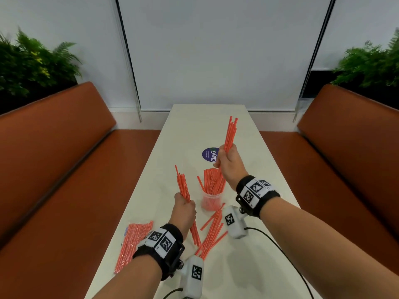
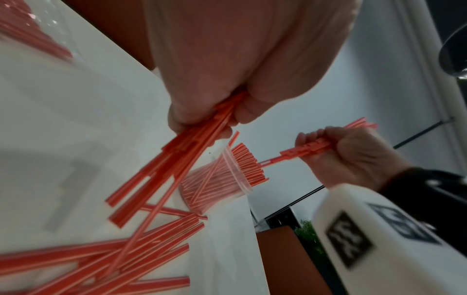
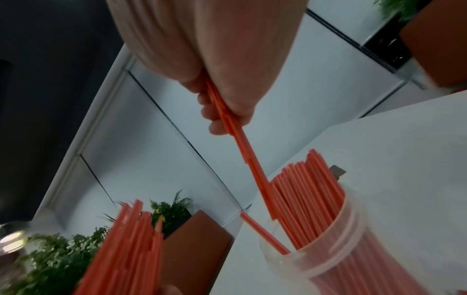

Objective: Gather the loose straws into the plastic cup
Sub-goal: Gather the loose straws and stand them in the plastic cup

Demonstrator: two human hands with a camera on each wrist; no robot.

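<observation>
A clear plastic cup stands mid-table, packed with upright red straws. My right hand grips a bundle of straws just above and behind the cup; the bundle's lower ends reach down among the straws in the cup. My left hand grips another bundle upright, left of the cup, its lower ends near the table. Several loose straws lie crossed on the table in front of the cup, seen close in the left wrist view.
A clear bag of straws lies at the table's left edge. A round purple sticker sits behind the cup. Orange bench seats flank the narrow table. Black cables trail over the near right part.
</observation>
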